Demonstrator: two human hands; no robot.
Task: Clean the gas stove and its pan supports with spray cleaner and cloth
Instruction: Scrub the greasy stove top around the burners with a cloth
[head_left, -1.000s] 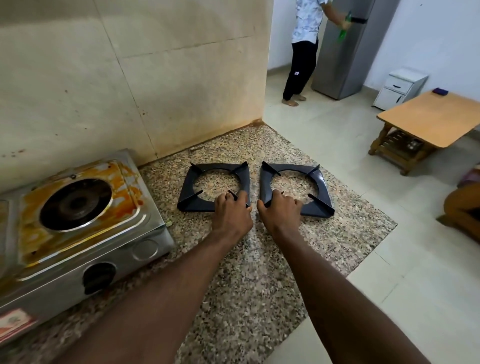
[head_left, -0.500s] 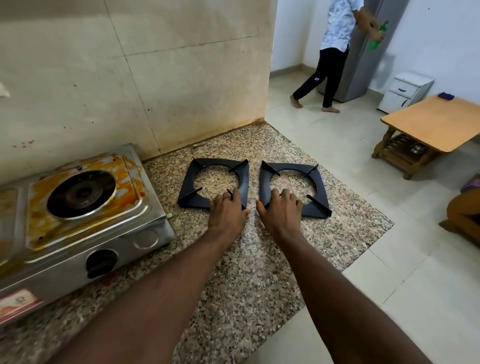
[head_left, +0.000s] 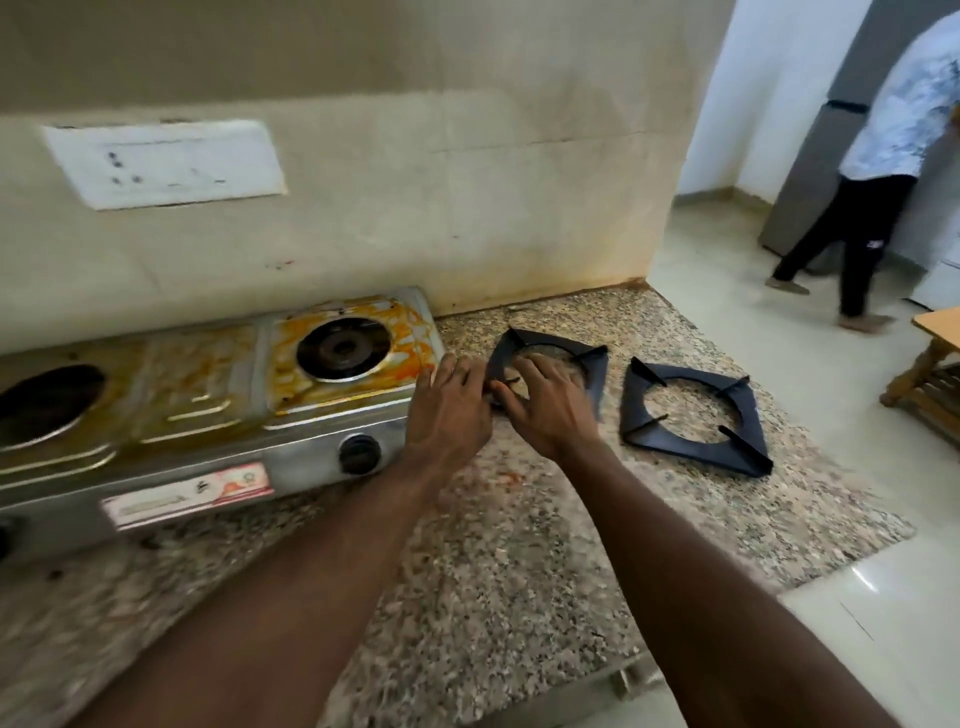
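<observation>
Covering left pan support (head_left: 589, 364), just beside stained gas stove (head_left: 208, 405): right hand (head_left: 550, 413), fingers splayed flat; left hand (head_left: 449, 410) at corner, grip cannot tell. Right pan support (head_left: 693, 415) apart on granite counter (head_left: 519, 571). Person (head_left: 904, 119) near fridge (head_left: 826, 166).

I count two hands of mine, left hand (head_left: 449, 410) and right hand (head_left: 550, 410). Two pan supports: left pan support (head_left: 595, 374), right pan support (head_left: 751, 415). One gas stove (head_left: 208, 374) with two burners, left burner (head_left: 47, 402) and right burner (head_left: 343, 349); one other person (head_left: 904, 119), far right.
</observation>
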